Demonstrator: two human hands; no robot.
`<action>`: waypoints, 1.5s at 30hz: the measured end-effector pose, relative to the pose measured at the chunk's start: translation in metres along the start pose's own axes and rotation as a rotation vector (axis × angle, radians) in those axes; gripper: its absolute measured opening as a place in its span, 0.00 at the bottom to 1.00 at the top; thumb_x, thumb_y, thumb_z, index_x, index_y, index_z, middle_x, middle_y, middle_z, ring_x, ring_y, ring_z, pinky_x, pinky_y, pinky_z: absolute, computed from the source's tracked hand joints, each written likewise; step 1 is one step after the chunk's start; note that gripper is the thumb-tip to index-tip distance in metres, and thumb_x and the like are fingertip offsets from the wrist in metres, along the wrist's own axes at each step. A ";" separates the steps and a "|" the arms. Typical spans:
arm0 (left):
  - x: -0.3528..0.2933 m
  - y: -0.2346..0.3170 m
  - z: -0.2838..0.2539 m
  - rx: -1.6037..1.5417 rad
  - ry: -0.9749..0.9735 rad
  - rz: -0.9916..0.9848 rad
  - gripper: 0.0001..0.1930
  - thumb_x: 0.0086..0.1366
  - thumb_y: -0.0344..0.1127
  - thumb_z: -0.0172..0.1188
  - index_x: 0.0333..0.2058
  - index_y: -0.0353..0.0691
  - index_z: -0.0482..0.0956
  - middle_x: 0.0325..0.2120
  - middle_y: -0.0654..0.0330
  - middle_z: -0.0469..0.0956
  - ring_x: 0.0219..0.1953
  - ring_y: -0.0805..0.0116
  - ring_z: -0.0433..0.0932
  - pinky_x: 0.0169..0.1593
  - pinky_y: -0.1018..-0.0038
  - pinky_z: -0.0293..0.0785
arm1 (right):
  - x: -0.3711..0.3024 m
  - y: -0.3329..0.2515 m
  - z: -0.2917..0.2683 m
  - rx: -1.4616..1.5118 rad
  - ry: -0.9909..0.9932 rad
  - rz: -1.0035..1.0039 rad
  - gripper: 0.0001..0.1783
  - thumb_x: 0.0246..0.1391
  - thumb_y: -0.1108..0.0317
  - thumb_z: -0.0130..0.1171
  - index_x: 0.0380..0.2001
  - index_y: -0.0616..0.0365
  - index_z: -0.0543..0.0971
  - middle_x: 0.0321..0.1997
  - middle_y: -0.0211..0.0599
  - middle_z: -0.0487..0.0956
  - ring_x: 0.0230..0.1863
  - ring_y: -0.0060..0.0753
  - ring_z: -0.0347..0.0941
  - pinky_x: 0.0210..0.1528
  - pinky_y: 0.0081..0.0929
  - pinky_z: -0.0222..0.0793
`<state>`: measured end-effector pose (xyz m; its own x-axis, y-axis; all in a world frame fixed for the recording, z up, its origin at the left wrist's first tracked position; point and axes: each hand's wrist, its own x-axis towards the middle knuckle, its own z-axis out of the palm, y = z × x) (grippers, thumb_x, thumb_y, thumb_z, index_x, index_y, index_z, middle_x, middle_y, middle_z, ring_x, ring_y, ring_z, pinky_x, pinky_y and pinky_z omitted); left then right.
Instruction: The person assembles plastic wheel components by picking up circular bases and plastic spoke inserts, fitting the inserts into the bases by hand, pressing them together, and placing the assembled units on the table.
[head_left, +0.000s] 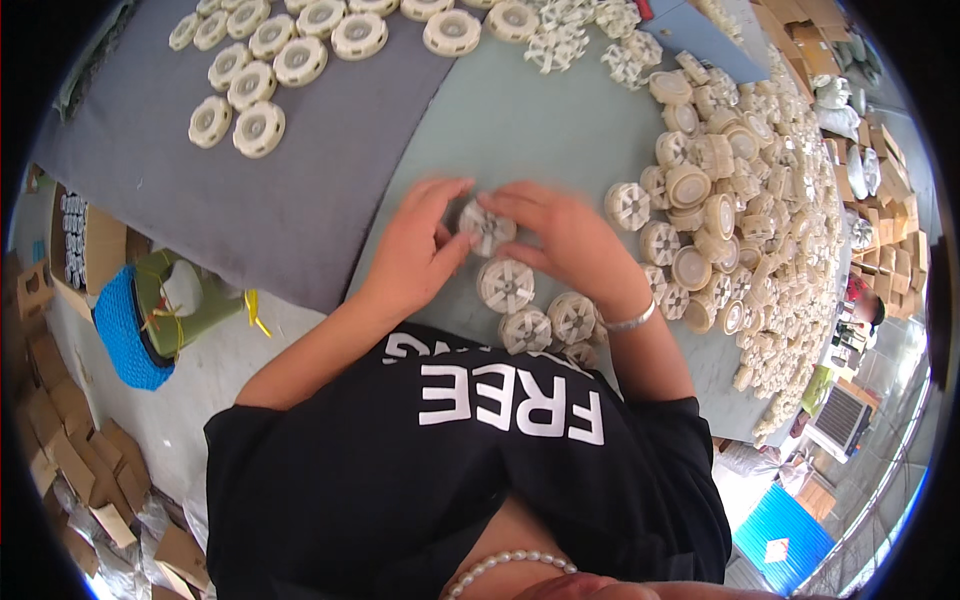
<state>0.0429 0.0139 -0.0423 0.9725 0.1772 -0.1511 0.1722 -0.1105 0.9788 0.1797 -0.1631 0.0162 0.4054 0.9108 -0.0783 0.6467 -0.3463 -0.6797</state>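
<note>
Between my hands, over the grey-green tabletop, is a cream round plastic part (488, 232) with a spoked face. My left hand (418, 240) grips its left edge, thumb against the near side. My right hand (560, 228) closes on it from the right, its fingers over the top edge and slightly blurred. Just below it lies a similar spoked part (505, 286), with another one (525, 330) and a few more close to my body. Beyond my right hand, a single spoked part (628, 206) sits at the edge of a large heap.
The heap of cream round parts (715, 215) covers the table's right side. Flat round discs (300, 62) lie in rows on the dark grey cloth (310, 180) at the far left. White spoked inserts (557, 46) are piled at the far edge beside a blue-grey box (705, 40).
</note>
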 end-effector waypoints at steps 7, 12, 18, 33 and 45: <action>0.067 0.025 -0.039 0.637 0.222 0.232 0.30 0.62 0.37 0.66 0.61 0.41 0.69 0.59 0.51 0.68 0.36 0.55 0.82 0.43 0.61 0.80 | 0.013 0.067 -0.071 -0.330 0.155 0.285 0.21 0.51 0.57 0.69 0.45 0.56 0.82 0.52 0.39 0.79 0.52 0.48 0.77 0.52 0.43 0.75; 0.166 0.016 -0.041 0.846 0.425 0.389 0.28 0.60 0.38 0.68 0.59 0.44 0.70 0.57 0.55 0.68 0.46 0.50 0.80 0.46 0.58 0.80 | 0.075 0.138 -0.080 -0.588 0.590 0.416 0.23 0.54 0.59 0.65 0.52 0.53 0.78 0.57 0.45 0.76 0.53 0.55 0.76 0.55 0.45 0.75; 0.121 0.007 -0.033 0.791 0.232 0.266 0.28 0.58 0.36 0.70 0.57 0.48 0.72 0.54 0.59 0.69 0.44 0.53 0.81 0.43 0.60 0.80 | 0.036 0.091 -0.039 -0.347 0.277 0.248 0.25 0.51 0.64 0.69 0.53 0.52 0.78 0.54 0.45 0.75 0.45 0.51 0.78 0.49 0.45 0.75; 0.013 0.006 -0.002 0.290 0.016 0.083 0.35 0.55 0.28 0.72 0.62 0.44 0.70 0.58 0.58 0.68 0.26 0.73 0.76 0.33 0.75 0.76 | -0.014 0.028 -0.017 0.014 0.270 0.334 0.34 0.40 0.71 0.76 0.55 0.55 0.78 0.51 0.35 0.76 0.24 0.22 0.69 0.30 0.22 0.70; 0.013 -0.001 -0.003 -0.144 0.000 -0.048 0.25 0.68 0.26 0.59 0.63 0.39 0.68 0.56 0.59 0.68 0.33 0.73 0.79 0.35 0.77 0.79 | 0.008 0.000 0.030 -0.002 0.183 0.118 0.33 0.44 0.67 0.75 0.57 0.56 0.76 0.55 0.37 0.74 0.33 0.33 0.76 0.37 0.32 0.76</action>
<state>0.0547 0.0192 -0.0444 0.9638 0.1786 -0.1978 0.1938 0.0398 0.9802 0.1632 -0.1487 -0.0064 0.5890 0.8078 -0.0231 0.5892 -0.4488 -0.6719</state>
